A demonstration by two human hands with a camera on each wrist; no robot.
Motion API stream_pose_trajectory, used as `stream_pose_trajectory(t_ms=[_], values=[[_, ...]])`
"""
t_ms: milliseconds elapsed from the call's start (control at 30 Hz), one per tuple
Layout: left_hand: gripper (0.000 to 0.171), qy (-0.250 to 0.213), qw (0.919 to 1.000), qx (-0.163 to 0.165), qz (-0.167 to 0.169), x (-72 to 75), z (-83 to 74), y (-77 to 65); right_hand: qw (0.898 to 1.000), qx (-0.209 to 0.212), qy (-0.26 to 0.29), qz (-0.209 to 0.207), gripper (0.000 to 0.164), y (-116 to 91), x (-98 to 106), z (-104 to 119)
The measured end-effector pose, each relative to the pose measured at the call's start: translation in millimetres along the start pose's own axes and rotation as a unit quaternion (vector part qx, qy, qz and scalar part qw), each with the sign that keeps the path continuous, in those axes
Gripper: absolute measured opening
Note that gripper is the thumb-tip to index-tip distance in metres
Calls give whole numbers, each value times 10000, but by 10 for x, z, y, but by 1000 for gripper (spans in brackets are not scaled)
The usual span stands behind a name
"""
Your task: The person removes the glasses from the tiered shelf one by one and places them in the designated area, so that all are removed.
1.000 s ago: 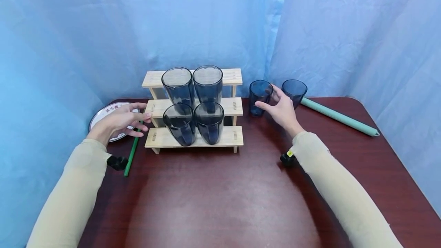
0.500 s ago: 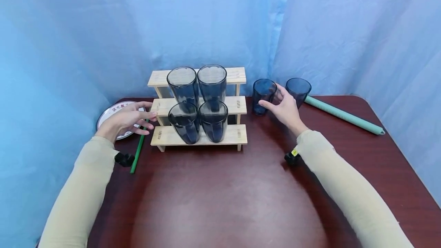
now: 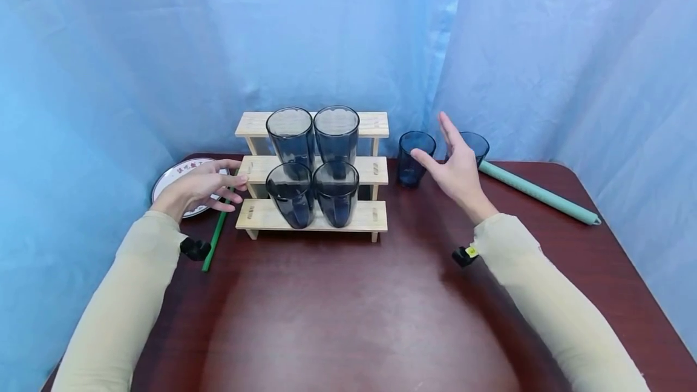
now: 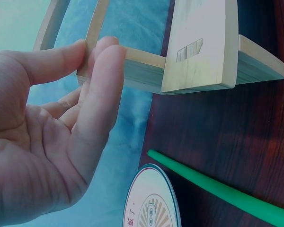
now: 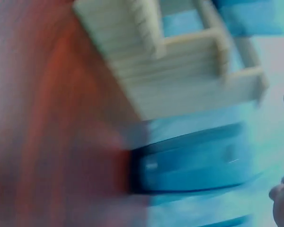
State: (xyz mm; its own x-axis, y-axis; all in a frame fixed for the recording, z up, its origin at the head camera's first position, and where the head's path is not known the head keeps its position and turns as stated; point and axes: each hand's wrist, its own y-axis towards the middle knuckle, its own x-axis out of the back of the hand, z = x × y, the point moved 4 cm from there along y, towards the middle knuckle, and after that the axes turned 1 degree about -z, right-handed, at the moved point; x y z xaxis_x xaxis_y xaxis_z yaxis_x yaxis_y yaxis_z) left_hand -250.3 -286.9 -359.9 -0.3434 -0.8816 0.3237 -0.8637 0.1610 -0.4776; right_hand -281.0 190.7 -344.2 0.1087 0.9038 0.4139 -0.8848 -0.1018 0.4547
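A three-step wooden rack [image 3: 312, 216] stands on the table with two blue-grey tumblers [image 3: 336, 198] on the lowest step and two taller-looking ones [image 3: 290, 132] behind them. My left hand [image 3: 198, 189] pinches the left end of its middle step; the left wrist view has thumb and fingertips on either side of the wood [image 4: 97, 23]. Right of the rack, a blue tumbler [image 3: 411, 165] stands upright on the table. My right hand [image 3: 460, 174] is spread above and beside it, thumb and fingers wide apart. Another tumbler [image 3: 475, 143] is partly hidden behind that hand.
A plate with red lettering [image 3: 176, 174] lies at the left, partly under my left wrist. Beside it is a green stick [image 3: 215, 238]. A pale green rod [image 3: 539, 191] lies at the right back. Blue curtains [image 3: 348, 29] surround the table.
My right hand has let go of the blue tumbler and lifted slightly, its fingers spreading. The tumbler stays beside the rack. My left hand keeps its hold on the rack.
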Motion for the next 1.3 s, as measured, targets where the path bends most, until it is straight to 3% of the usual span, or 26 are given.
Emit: stream_pose_trajectory(t_ms=[100,233,467,667,900,1100,1300], values=[[71,20,10000,-12,-2,-1,-13,-1,9983,375,434,-66,73,10,77,301],[72,-38,10000,9,-5,-4,-19,-14,9921,453,1154,198,62,44,110,633],[71,-100,9999,18,-90,9,-4,-61,9786,270,1625,1236,73,184,-138,936],[70,-124,9999,-16,-56,-6,-14,-60,9686,-39,1795,1721,85,272,-486,990],[70,-98,9999,-29,-73,-2,-15,-27,9711,-301,1377,1927,100,361,-798,1026],[71,-98,9999,-63,-42,-35,-27,6,9752,-506,984,1919,96,431,-881,956],[72,-104,9999,-98,9,-57,-32,48,9743,-526,1149,1867,95,448,-883,912]])
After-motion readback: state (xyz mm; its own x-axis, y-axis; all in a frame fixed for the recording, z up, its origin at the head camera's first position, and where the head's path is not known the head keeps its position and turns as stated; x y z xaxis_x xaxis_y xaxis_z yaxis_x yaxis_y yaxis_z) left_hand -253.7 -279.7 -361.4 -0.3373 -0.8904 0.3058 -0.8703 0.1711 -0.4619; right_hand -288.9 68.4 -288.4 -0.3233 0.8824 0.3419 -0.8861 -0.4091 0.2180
